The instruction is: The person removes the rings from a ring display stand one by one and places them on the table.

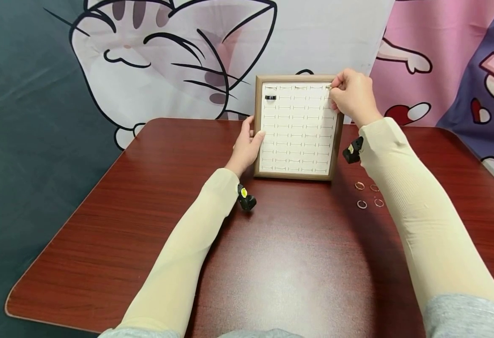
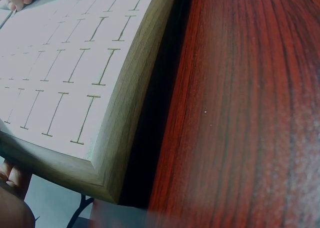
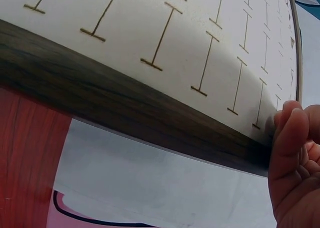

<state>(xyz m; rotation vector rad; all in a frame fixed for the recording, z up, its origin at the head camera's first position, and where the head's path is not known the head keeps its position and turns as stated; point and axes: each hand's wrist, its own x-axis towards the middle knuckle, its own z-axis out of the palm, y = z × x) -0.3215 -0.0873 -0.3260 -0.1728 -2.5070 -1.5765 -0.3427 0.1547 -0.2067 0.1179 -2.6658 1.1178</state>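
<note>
A wood-framed ring display board (image 1: 295,136) with a white slotted face stands tilted back on the table. My left hand (image 1: 247,146) grips its left edge, thumb on the front and fingers behind. At the top right corner, my right hand (image 1: 353,94) pinches a small gold-coloured ring (image 1: 328,86) against the last slot of the top row. Fingers hide most of that ring, and in the right wrist view the fingertips (image 3: 292,125) cover it. A dark ring (image 1: 270,97) sits in the left slot of the second row.
Several loose rings (image 1: 361,204) lie on the dark red table (image 1: 154,225), right of the board and beside my right forearm. A cartoon-cat curtain (image 1: 166,89) hangs behind the table's back edge.
</note>
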